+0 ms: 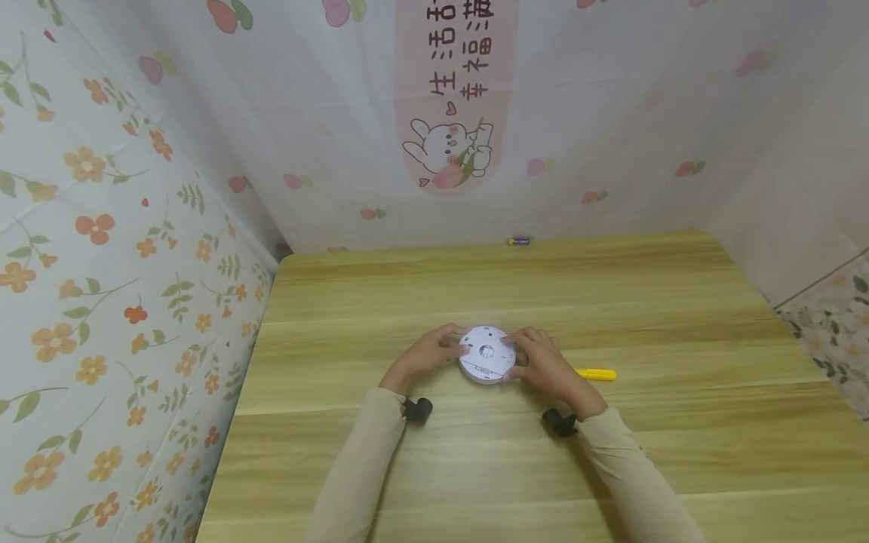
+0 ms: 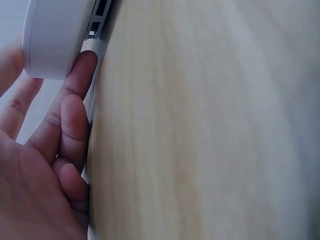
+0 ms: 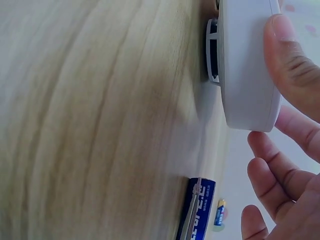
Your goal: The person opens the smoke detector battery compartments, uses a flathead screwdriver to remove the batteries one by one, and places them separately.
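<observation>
Both hands hold a round white smoke detector [image 1: 486, 371], its flat marked back facing up and its slotted vent side toward the table. My left hand [image 1: 429, 354] grips its left edge; in the left wrist view, a fingertip [image 2: 86, 62] reaches beneath the rim. On the opposite edge, my right hand [image 1: 543, 362] grips with its thumb [image 3: 285, 55] against the side wall, some fingers staying loosely bent below. Near the right hand in its wrist view lies a blue battery with printed lettering [image 3: 204, 202], a thin metal shaft crossing in front of it. The right hand hides both in the head view.
A yellow handle [image 1: 597, 375] lies on the wood-grain table [image 1: 380, 467] just right of the right hand. By the far edge sits a small purple-and-yellow battery [image 1: 519, 241]. Patterned curtains [image 1: 326, 136] hang behind and at the left.
</observation>
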`<state>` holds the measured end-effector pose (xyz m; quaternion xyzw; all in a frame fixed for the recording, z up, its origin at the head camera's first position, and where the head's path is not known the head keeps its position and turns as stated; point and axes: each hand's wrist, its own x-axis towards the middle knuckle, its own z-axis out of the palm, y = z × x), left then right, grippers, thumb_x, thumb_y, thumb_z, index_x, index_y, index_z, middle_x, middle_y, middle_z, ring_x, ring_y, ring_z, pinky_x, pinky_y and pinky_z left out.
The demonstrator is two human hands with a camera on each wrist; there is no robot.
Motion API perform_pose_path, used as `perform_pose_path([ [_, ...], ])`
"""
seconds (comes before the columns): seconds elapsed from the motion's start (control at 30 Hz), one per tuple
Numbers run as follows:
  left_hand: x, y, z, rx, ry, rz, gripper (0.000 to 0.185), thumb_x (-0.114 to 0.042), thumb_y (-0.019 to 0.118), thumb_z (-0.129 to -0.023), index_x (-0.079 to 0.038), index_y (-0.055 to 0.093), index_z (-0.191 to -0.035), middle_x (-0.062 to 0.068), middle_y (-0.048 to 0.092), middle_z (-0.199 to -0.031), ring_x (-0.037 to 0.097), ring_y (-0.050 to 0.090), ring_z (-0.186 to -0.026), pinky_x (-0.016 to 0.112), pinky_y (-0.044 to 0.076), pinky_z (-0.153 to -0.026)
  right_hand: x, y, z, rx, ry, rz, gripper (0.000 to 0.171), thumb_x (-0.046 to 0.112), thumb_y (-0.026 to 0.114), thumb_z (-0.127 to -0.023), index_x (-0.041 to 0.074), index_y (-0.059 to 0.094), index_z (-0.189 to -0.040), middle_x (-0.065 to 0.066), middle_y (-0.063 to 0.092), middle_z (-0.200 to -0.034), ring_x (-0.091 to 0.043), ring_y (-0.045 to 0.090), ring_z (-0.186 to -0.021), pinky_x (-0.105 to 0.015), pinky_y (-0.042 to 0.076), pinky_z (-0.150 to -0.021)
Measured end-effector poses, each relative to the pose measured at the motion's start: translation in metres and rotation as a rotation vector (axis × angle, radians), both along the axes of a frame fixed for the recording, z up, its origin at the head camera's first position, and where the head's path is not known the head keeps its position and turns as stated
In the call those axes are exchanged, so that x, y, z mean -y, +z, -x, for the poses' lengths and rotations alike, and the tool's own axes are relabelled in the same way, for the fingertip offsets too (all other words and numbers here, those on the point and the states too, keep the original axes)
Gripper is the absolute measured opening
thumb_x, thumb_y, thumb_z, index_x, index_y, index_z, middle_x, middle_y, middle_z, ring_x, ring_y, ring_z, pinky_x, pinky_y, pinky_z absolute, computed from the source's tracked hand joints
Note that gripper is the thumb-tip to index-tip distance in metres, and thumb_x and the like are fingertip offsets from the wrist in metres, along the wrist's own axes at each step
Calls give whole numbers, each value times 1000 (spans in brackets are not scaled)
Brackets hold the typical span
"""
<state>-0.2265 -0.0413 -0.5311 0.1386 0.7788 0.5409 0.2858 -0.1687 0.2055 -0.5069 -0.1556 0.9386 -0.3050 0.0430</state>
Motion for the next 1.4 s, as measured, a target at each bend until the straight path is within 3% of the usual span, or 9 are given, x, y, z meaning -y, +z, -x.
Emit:
perform_pose_path([
  [0.2,-1,4,-2,-3,24,6,35,-27,62,-94,-26,59,-129,9,59,-133,25,56,-119,35,47,-89,1,0,0,-10,-14,1,59,23,84,-69,5,62,-121,-15,58,-123,-34,46,-114,-43,25,-91],
  [0.47,1,2,-2,-30,22,-5,32,-27,60,-95,-24,60,-127,6,58,-136,28,53,-127,48,33,-111,1,-1,-2,-31,-15,7,60,22,83,-70,4,61,-121,-16,58,-124,-37,46,-118,-51,25,-97],
  [0.63,3,1,-2,-4,-28,-40,41,-25,68,-90,-25,56,-130,7,67,-118,22,59,-114,46,35,-108,-1,-2,-3,-30,-4,27,61,22,83,-71,3,59,-123,-18,57,-126,-40,46,-119,-55,24,-97],
  [0.83,2,1,-2,4,-63,-66,53,-18,76,-82,-22,54,-130,5,69,-101,12,61,-95,34,39,-97,-2,0,-3,-13,3,34,61,21,82,-72,3,57,-125,-18,56,-126,-40,47,-121,-50,22,-93],
  [1.23,4,-2,-1,-32,-90,-42,62,-21,77,-82,-24,48,-137,6,70,-103,13,62,-96,35,40,-98,-4,0,-1,18,19,34,61,22,81,-75,5,57,-127,-16,56,-128,-37,47,-122,-50,21,-92],
  [1.4,7,-4,-1,-52,-117,-58,69,-21,78,-81,-25,45,-142,6,69,-102,13,61,-95,35,41,-97,-7,-1,0,29,20,34,55,23,75,-81,4,57,-129,-17,56,-131,-38,48,-125,-53,22,-95],
])
